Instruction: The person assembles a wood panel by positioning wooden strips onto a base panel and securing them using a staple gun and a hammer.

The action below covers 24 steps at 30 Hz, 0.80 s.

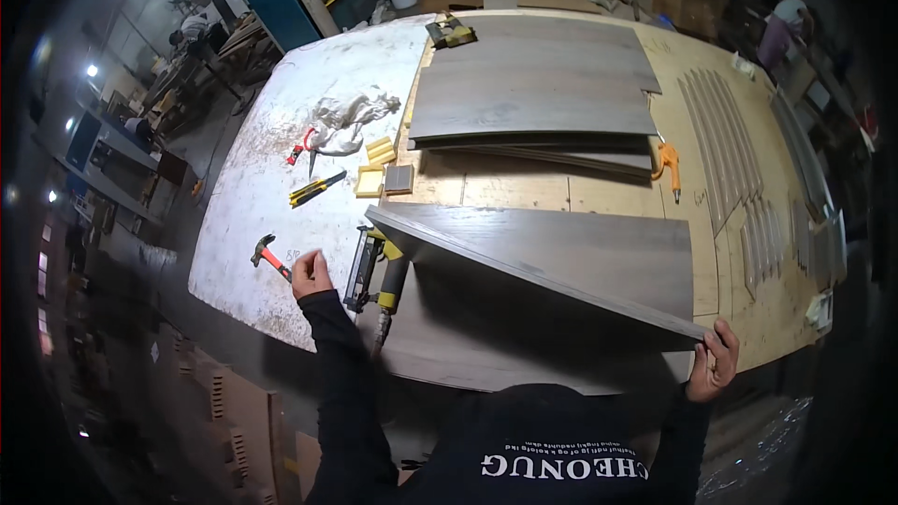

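My right hand grips the right corner of a grey wood-grain panel, which is tilted with its long edge raised. Below it lies another grey panel. My left hand is closed beside the end of a claw hammer's orange handle; whether anything is in its fingers is hidden. Between the left hand and the tilted panel is a black and yellow nail gun with a hose fitting at its lower end.
Stacked grey panels lie across the worktable, with a second nail gun at their far left corner. Left are yellow boxes, a yellow-black tool, red-handled pliers and crumpled plastic. Right are an orange air gun and thin strips.
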Motion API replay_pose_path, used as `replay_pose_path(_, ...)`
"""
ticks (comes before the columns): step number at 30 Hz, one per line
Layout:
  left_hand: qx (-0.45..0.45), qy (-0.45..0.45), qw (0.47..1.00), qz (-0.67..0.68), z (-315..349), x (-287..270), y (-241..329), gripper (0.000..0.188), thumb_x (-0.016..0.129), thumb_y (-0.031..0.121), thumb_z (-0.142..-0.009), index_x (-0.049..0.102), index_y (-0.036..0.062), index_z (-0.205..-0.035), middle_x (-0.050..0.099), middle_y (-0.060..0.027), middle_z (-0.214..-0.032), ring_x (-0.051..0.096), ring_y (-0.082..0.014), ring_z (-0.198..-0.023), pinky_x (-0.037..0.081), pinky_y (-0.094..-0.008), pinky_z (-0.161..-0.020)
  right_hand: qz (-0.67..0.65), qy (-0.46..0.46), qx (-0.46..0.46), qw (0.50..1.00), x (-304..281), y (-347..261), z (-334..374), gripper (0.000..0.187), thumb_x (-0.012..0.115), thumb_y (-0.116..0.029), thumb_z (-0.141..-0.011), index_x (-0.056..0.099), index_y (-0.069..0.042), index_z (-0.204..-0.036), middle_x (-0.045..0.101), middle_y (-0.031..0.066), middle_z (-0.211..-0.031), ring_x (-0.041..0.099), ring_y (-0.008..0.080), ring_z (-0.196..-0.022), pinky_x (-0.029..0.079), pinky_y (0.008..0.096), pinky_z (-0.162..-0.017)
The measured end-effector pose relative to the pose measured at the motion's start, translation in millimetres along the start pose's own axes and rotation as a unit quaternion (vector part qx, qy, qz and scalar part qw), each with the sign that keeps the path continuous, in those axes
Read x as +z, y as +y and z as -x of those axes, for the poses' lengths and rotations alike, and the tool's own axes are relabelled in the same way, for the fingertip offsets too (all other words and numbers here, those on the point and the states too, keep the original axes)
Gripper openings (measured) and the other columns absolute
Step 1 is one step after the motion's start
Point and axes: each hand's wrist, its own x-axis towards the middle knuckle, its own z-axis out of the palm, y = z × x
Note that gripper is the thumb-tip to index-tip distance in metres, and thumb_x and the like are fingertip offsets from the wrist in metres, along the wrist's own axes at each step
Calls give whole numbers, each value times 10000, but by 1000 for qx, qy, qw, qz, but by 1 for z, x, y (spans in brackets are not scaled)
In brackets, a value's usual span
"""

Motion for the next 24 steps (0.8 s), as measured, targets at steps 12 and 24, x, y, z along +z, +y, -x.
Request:
replay_pose_path(12,78,-240,960,-121,-11,164,-59,318,653,196,-724,599,54,-1004,578,-121,-826,542,-259,-741,433,-376,-680,172,-451,113,868,-12,-37,-49,395,721,-259,-664,618,-139,-1027,616,92,-989,582,282,-917,467,369,-771)
replay_pose_path(24,166,-342,920,-97,-8,245,44,337,603,245,-795,569,69,-1081,538,-60,-709,506,-182,-614,394,-317,-557,253,-327,-14,910,-4,50,43,526,664,-62,-591,563,-124,-1104,565,60,-1135,526,259,-1062,434,380,-889)
